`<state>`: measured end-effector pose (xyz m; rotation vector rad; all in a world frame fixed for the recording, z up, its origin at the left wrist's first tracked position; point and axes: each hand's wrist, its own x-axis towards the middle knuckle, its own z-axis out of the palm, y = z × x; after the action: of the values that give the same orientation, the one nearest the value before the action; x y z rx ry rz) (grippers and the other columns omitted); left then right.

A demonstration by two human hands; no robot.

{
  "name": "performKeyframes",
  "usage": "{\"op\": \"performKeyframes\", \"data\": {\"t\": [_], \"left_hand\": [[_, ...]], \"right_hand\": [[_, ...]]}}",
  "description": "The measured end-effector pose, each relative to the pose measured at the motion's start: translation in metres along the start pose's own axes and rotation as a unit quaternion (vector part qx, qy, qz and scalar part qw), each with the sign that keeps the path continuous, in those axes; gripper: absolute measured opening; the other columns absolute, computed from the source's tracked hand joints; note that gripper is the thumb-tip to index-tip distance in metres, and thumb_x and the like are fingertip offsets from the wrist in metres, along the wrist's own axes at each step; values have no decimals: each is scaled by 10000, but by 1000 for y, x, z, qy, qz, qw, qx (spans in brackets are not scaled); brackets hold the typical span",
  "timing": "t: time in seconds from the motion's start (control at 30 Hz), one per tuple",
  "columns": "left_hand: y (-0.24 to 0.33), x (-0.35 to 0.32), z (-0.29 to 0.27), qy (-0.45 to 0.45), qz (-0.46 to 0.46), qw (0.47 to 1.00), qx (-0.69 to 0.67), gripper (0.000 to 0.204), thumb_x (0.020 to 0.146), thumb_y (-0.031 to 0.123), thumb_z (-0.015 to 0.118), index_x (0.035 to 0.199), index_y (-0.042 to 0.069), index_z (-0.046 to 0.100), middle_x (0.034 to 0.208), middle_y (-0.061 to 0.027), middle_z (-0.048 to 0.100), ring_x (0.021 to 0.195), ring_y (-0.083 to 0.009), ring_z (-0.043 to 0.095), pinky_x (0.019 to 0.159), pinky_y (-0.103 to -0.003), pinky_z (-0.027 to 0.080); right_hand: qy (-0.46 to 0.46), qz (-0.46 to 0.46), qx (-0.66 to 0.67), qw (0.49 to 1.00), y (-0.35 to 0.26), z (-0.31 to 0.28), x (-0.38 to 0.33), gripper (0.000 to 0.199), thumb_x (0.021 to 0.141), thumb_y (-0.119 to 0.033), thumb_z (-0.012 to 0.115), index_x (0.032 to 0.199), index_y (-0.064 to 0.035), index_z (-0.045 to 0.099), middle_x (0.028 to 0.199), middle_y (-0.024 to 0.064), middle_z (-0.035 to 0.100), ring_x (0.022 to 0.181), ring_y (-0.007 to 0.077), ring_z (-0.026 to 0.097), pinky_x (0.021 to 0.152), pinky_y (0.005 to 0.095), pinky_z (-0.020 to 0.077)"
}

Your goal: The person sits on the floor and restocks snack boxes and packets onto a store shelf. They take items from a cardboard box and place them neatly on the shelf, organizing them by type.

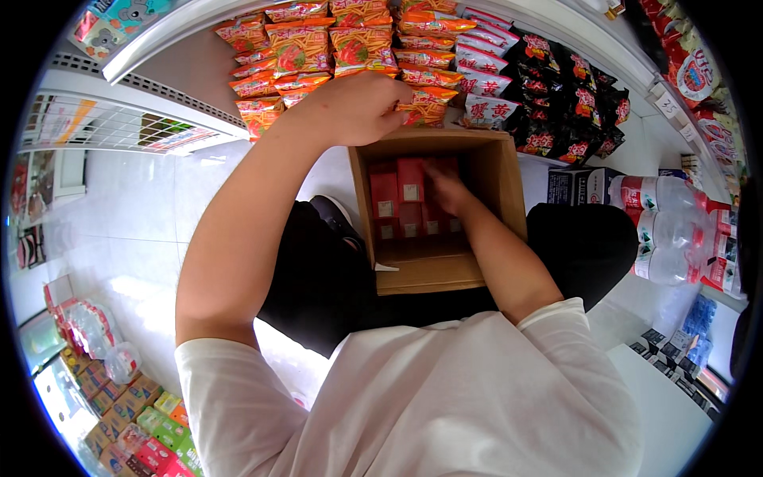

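Note:
An upright cardboard carton (442,277) stands between my knees, its top open. Several small red packs (385,187) with pale labels lie inside it. My right hand (448,189) reaches down into the carton, its fingers bent against a red pack (411,172) and partly hidden there. My left hand (359,109) is above the carton's far left rim, in front of the shelf. Its fingers are curled closed beside an orange snack bag (430,106); what they hold, if anything, is hidden.
Orange snack bags (298,49), white bags (486,83) and black bags (548,95) fill the low shelf ahead. Large clear bottles (664,230) stand at the right. A white wire rack (119,123) is at the left. Colourful cartons (163,429) are stacked at the lower left.

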<state>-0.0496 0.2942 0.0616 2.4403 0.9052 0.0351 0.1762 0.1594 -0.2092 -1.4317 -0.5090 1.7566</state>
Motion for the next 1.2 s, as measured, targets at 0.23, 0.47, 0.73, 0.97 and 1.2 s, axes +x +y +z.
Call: {"op": "performKeyframes", "data": {"t": [0.23,0.47,0.73,0.97,1.2], "left_hand": [[-1,1,0,-34,-24,999,-10,236,968,234,611,1076,37,684,1063,-187,702,1064,-367,660,919,-464,517],[13,-2,-10,-35,-32,999,2,231,968,239,612,1087,51,672,1114,-176,698,1120,-362,642,938,-471,512],[7,-1,1,2,-2,1000,-11,214,953,216,620,1046,34,682,1048,-173,713,1046,-369,665,925,-475,520],[9,-3,-3,24,21,999,-3,198,946,199,623,1031,29,677,1034,-181,700,1060,-396,657,899,-506,523],[17,-7,-12,198,45,979,11,189,907,134,644,1063,56,717,1032,-158,726,940,-365,714,761,-476,577]], "right_hand": [[79,373,-11,924,-7,50,-34,687,1008,-455,624,1576,-159,375,1576,178,420,1383,415,475,1072,661,459],[58,225,186,955,5,23,-7,569,981,-495,624,1419,-138,553,1338,188,625,1221,416,620,1003,597,549],[-13,249,273,929,13,34,-14,631,966,-438,581,1464,-59,497,1475,241,528,1337,464,531,1136,616,435],[-40,248,175,952,24,22,-3,656,954,-456,601,1493,-99,487,1483,236,535,1323,445,556,1098,581,470],[-168,-6,-711,682,-151,70,-58,507,991,-512,620,1225,-67,691,1159,164,732,1055,283,699,872,465,558]]}}
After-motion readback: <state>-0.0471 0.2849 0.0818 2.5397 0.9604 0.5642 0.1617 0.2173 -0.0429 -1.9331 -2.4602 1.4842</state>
